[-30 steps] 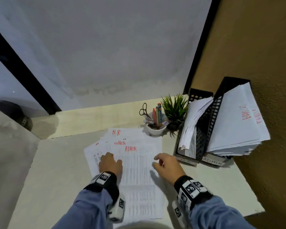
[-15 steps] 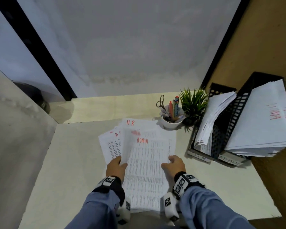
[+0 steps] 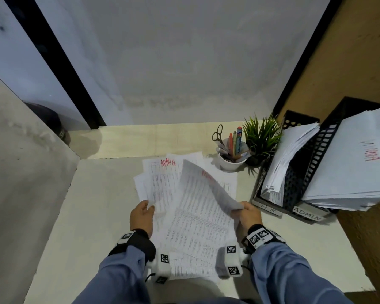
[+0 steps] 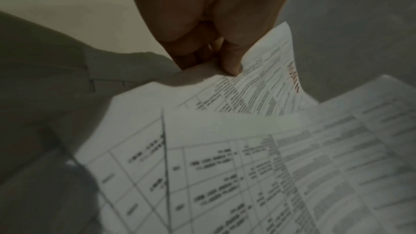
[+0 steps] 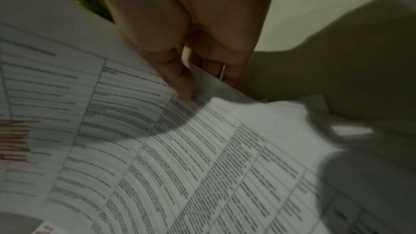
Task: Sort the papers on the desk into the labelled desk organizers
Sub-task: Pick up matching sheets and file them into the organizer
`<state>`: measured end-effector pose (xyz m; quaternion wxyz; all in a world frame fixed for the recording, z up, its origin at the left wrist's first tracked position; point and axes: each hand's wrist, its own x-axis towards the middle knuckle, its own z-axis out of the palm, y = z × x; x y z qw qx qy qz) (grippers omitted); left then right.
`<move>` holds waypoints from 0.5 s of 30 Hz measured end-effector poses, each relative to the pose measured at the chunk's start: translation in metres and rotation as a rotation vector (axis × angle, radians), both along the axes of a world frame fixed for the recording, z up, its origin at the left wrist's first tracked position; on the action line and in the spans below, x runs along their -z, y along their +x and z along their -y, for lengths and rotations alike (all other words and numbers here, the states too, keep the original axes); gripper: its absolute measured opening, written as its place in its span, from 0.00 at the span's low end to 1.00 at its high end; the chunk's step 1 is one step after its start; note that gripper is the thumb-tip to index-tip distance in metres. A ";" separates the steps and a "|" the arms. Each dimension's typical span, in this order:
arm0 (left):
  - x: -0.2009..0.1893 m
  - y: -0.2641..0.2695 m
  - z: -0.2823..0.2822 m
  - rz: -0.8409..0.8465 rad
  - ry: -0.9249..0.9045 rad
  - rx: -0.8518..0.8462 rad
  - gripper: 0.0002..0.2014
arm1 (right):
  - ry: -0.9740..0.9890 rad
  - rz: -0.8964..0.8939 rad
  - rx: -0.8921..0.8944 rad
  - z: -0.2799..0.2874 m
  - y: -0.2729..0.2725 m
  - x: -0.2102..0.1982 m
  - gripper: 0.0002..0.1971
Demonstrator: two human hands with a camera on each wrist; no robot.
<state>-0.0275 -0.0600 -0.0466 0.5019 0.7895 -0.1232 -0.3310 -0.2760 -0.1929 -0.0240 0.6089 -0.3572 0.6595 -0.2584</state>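
Several printed sheets [image 3: 191, 266] lie spread on the white desk [image 3: 92, 216] in front of me. My right hand [image 3: 241, 210] pinches the right edge of a sheet marked ADMIN in red [image 3: 202, 194] and holds it curled up off the pile; in the right wrist view the thumb [image 5: 183, 86] lies on top of this sheet [image 5: 202, 157]. My left hand [image 3: 148, 208] pinches the near edge of a second ADMIN sheet [image 3: 162, 185], with the thumb [image 4: 231, 63] on that paper [image 4: 265, 92]. The black mesh organizer [image 3: 303, 178] stands at the right, with an HR label [image 3: 267, 207] and an ADMIN label [image 3: 308, 214]; both slots hold papers.
A white cup [image 3: 230, 161] with scissors and pens and a small green plant [image 3: 261, 137] stand behind the papers, beside the organizer. A brown wall [image 3: 360, 62] closes the right side and a grey partition [image 3: 20, 172] the left. The desk's front edge is by my arms.
Both hands lay on top of the pile before. Now the right hand has lifted the top ADMIN sheet by its right edge, and the left pinches another ADMIN sheet.
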 end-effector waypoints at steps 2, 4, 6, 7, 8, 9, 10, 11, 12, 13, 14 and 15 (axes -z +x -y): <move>0.002 0.006 -0.002 -0.002 -0.034 0.016 0.13 | 0.017 0.035 0.008 0.002 -0.003 0.001 0.16; 0.001 0.006 -0.004 -0.055 -0.049 0.010 0.14 | 0.022 0.097 0.022 0.002 -0.001 0.001 0.16; 0.006 0.006 -0.003 -0.160 -0.063 -0.042 0.21 | 0.005 0.124 0.026 0.000 0.004 -0.002 0.15; 0.005 0.004 -0.002 -0.201 -0.071 -0.059 0.23 | -0.018 0.138 0.012 0.000 0.006 -0.003 0.15; 0.002 0.002 -0.002 -0.236 -0.075 -0.071 0.25 | -0.030 0.161 -0.003 0.001 0.009 -0.003 0.16; -0.003 -0.002 -0.001 -0.259 -0.074 -0.064 0.25 | -0.020 0.171 -0.019 0.001 0.011 -0.004 0.17; -0.008 -0.006 0.000 -0.275 -0.091 -0.048 0.25 | -0.011 0.174 -0.042 0.001 0.013 -0.004 0.17; -0.012 -0.010 0.001 -0.296 -0.117 -0.023 0.24 | 0.011 0.186 -0.051 0.001 0.015 -0.005 0.15; -0.018 -0.013 0.002 -0.311 -0.133 -0.002 0.24 | 0.017 0.208 -0.036 0.001 0.017 -0.006 0.11; -0.021 -0.015 0.003 -0.322 -0.136 0.014 0.24 | 0.020 0.228 -0.028 0.001 0.019 -0.009 0.09; -0.023 -0.016 0.004 -0.328 -0.118 0.030 0.24 | 0.030 0.232 -0.022 0.001 0.020 -0.013 0.10; -0.023 -0.017 0.005 -0.333 -0.100 0.049 0.22 | 0.021 0.210 -0.014 0.001 0.021 -0.015 0.13</move>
